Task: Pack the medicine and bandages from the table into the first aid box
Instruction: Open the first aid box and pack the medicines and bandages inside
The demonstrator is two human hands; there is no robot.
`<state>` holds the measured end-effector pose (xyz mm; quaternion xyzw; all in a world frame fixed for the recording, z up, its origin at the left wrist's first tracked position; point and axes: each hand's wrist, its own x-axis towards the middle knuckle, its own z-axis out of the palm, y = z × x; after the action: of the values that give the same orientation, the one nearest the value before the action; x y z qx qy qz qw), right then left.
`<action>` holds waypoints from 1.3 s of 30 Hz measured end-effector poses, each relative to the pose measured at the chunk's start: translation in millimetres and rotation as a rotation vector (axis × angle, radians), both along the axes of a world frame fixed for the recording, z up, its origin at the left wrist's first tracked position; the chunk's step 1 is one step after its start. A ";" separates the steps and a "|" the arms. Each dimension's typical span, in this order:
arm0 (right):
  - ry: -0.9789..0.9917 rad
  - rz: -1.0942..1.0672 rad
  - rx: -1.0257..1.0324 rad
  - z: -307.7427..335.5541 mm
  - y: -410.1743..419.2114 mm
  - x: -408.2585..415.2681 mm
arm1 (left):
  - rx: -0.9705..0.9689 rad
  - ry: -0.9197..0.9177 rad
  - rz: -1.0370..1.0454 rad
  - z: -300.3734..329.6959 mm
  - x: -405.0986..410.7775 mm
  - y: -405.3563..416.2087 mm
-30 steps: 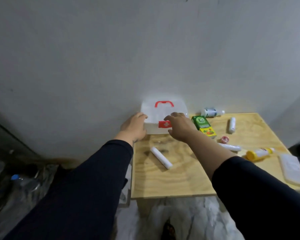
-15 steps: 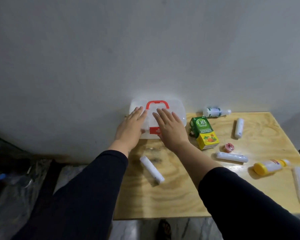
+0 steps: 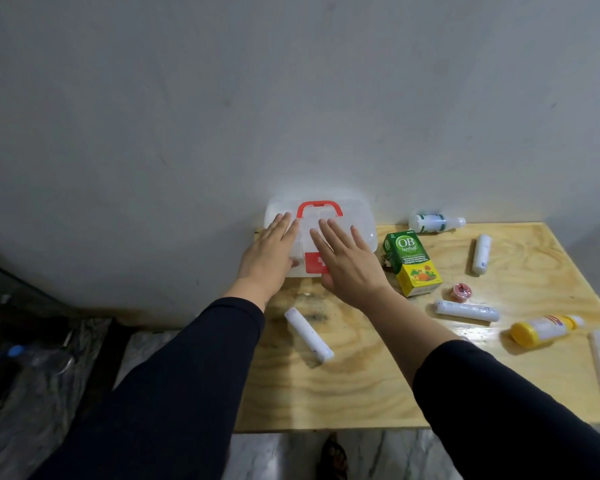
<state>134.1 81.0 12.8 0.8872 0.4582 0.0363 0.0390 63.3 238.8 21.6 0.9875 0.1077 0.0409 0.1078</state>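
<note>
Head view: left hand (image 3: 269, 256) and right hand (image 3: 347, 263), fingers flat, rest on the closed first aid box (image 3: 361, 220); opening its lid likely comes next.

Head camera looks down over the table (image 3: 361, 393).

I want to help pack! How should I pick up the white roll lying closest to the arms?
Take the white roll around its middle, coming straight down from above. It lies flat on the wooden table, long and thin, pointing slantwise, so set your grip across its narrow width, one finger on each long side. Both sides look free: nothing touches it, and the left hand and right hand are away on the first aid box.
</note>
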 end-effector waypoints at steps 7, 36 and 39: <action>0.064 -0.007 0.049 11.0 -9.4 -3.5 | 0.078 0.020 -0.057 1.2 1.8 -6.0; 0.228 -0.173 0.397 13.5 -23.1 13.7 | 0.102 -0.055 -0.094 -4.3 6.8 -15.8; 0.222 -0.153 0.403 12.2 -23.2 10.2 | 0.123 -0.019 -0.090 -8.2 12.4 -10.4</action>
<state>144.4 57.8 25.0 0.9077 0.3748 0.0262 -0.1868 75.6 228.3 13.3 0.9956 0.0596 0.0520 0.0495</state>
